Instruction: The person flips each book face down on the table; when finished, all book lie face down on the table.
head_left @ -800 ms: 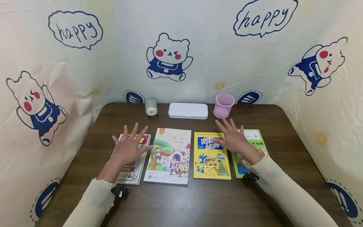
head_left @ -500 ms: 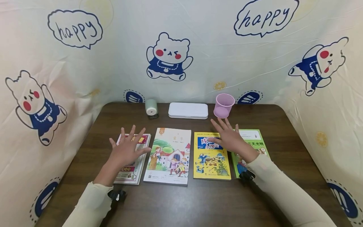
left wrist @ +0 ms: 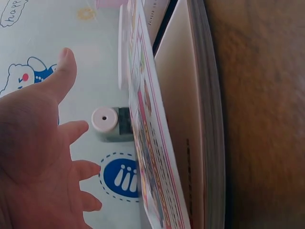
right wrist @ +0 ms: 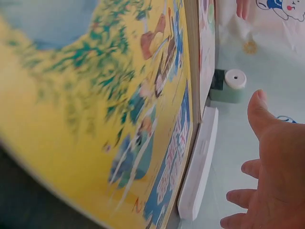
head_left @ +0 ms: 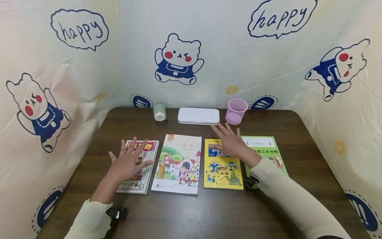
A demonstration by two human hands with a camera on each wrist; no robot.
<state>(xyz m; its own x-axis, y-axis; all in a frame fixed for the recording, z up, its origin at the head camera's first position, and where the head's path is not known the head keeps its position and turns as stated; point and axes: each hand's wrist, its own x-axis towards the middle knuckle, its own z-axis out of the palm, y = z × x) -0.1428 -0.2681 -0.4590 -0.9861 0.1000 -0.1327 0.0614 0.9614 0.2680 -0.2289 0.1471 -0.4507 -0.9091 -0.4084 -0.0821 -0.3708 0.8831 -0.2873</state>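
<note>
My left hand (head_left: pixel 126 166) is spread with straight fingers over the leftmost book (head_left: pixel 145 177), which has a red and white cover. In the left wrist view a gap shows between the palm (left wrist: pixel 38 157) and that book. My right hand (head_left: pixel 234 144), fingers also spread, hovers over the upper part of the yellow book (head_left: pixel 223 176) and the edge of the green book (head_left: pixel 262 152), partly hiding both covers. A white picture-covered book (head_left: pixel 179 166) lies between the two hands. Neither hand holds anything.
Along the back of the brown table (head_left: pixel 185 215) stand a green pencil sharpener (head_left: pixel 159 113), a flat white case (head_left: pixel 198 116) and a pink cup (head_left: pixel 236 111). A printed cloth (head_left: pixel 119 59) hangs behind and at both sides.
Both hands have drifted to the left with fingers still spread; the left has also come slightly nearer. More of the green book's title shows now. The books have stayed in place.
</note>
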